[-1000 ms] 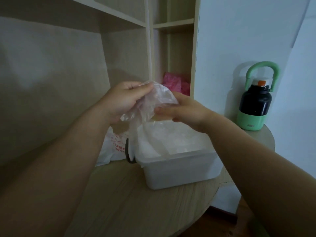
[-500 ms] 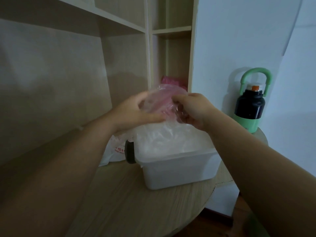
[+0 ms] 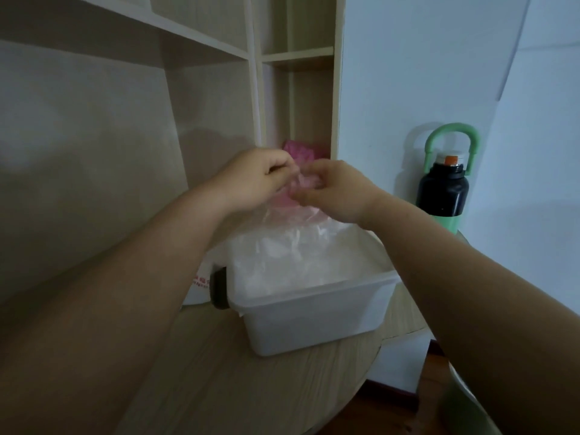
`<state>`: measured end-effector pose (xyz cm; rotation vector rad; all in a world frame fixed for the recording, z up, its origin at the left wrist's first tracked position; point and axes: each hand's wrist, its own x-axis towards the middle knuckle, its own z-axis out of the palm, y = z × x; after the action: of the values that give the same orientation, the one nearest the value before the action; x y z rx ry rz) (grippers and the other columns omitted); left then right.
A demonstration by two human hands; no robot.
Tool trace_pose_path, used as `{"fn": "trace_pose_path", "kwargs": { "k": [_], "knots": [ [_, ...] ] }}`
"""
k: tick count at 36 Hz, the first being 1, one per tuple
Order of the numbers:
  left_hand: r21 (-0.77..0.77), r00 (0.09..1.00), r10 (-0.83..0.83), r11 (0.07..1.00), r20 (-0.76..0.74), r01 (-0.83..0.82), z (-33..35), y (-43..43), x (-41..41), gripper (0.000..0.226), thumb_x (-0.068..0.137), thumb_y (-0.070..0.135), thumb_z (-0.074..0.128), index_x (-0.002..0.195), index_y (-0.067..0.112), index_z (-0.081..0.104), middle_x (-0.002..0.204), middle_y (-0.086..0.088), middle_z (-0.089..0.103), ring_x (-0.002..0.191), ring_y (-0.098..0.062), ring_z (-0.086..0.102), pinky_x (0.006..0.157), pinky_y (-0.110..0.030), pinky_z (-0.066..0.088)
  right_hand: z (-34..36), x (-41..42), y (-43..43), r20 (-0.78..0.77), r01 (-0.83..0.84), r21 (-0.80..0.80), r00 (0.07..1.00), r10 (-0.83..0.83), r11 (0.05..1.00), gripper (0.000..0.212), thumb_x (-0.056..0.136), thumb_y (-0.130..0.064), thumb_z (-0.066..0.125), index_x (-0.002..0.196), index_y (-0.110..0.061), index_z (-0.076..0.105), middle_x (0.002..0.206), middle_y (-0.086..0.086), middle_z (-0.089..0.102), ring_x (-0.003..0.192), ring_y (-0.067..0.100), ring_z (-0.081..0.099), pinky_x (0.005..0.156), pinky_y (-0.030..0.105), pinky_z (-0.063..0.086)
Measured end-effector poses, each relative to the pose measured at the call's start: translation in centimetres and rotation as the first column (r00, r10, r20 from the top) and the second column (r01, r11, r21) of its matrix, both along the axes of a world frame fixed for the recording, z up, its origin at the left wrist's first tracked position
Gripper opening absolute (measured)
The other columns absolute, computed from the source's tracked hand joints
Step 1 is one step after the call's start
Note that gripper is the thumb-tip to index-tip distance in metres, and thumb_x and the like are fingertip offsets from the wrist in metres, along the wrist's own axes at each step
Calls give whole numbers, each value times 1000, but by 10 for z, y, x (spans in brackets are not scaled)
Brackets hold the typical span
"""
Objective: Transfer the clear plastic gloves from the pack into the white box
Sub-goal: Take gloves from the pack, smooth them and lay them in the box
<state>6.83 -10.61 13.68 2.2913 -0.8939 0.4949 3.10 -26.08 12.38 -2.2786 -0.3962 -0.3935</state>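
My left hand (image 3: 254, 180) and right hand (image 3: 335, 193) have drawn closer together than a second ago, when they held the clear plastic glove (image 3: 292, 215) spread between them. Now they nearly meet, fingers curled, both pinching the glove's bunched top edge. The glove hangs from that pinch with its long axis roughly upright, and its lower end fans out onto the heap of gloves (image 3: 298, 265) already lying in the white box (image 3: 314, 321) directly beneath. I cannot tell which end is the cuff. The pack (image 3: 201, 281), white with red print, lies just behind the box's left end and is partly hidden by my left forearm, with a dark rounded thing (image 3: 219, 288) against the box on that side. The box sits on a pale wood-grain round table (image 3: 219, 372) pushed up to a light wooden shelf unit (image 3: 213, 51), where something pink (image 3: 298, 150) fills the narrow nook behind my hands. A black-and-green bottle (image 3: 442, 189) with a loop handle stands at the table's far right, against a pale wall (image 3: 408, 73).
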Motion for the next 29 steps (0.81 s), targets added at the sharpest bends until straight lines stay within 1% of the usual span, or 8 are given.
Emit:
{"fn": "trace_pose_path", "kwargs": {
  "k": [2, 5, 8, 11, 15, 21, 25, 29],
  "knots": [
    [-141, 999, 10, 990, -53, -18, -3, 2, -1, 25, 91, 40, 57, 99, 19, 66, 84, 2, 64, 77, -9, 58, 71, -25, 44, 3, 2, 1, 69, 64, 73, 995, -69, 995, 20, 93, -24, 57, 81, -13, 66, 66, -3, 61, 59, 9, 54, 55, 15, 44],
    [-278, 930, -31, 957, -367, -78, -15, 10, -4, 62, 62, 56, 71, 114, 25, 61, 101, 7, 66, 87, -4, 64, 66, -16, 49, 1, 6, -1, -7, 79, 356, 997, -82, 931, 30, 94, -16, 54, 71, 1, 63, 60, 7, 52, 54, 17, 47, 57, 29, 44],
    [-342, 844, -108, 935, -526, -93, -29, 23, -1, 27, 77, 26, 73, 102, 19, 67, 91, 2, 68, 77, -9, 63, 67, -19, 50, -4, 8, -3, -95, 35, 623, 995, 32, 781, 32, 96, -15, 51, 65, -10, 58, 55, 4, 50, 53, 18, 47, 60, 34, 44],
    [-632, 714, -369, 764, -595, -131, -28, 30, 1, 13, 79, 14, 69, 92, 14, 68, 78, -2, 70, 70, -12, 66, 72, -26, 56, -3, 9, -5, -139, 125, 709, 990, -35, 694, 34, 94, -11, 50, 61, -13, 53, 44, -4, 47, 44, 13, 44, 50, 27, 38],
    [-746, 777, -305, 597, -550, -295, -16, 31, 10, 11, 92, 17, 61, 82, 19, 58, 63, 5, 61, 54, -5, 61, 60, -25, 55, -1, 14, -12, -247, 236, 745, 966, -69, 624, 28, 92, -4, 47, 65, -9, 52, 47, 2, 49, 46, 16, 47, 50, 28, 39],
    [-515, 952, 228, 802, -205, -303, -22, 24, 9, 20, 91, 26, 62, 111, 24, 60, 96, 9, 59, 87, -5, 56, 79, -21, 45, -27, 19, -22, -439, 466, 289, 841, -317, 836, 26, 95, -11, 47, 69, -11, 43, 68, 5, 49, 56, 16, 49, 49, 26, 44],
    [-120, 999, 49, 991, -20, -51, -34, 11, -18, 20, 92, 21, 61, 112, 21, 66, 96, 15, 61, 86, 2, 56, 77, -9, 42, -47, 18, -32, -420, 469, -78, 785, -455, 880, 26, 92, -8, 47, 67, -12, 41, 69, 5, 46, 56, 17, 48, 47, 25, 42],
    [450, 980, 41, 891, -194, 52, -53, 1, -21, 27, 92, 35, 58, 117, 27, 65, 108, 20, 57, 98, 2, 52, 78, -11, 36, -51, 15, -34, -243, 434, -442, 784, -571, 785, 15, 96, -11, 45, 82, -5, 47, 78, 6, 47, 72, 22, 49, 68, 29, 42]
  ]
}}
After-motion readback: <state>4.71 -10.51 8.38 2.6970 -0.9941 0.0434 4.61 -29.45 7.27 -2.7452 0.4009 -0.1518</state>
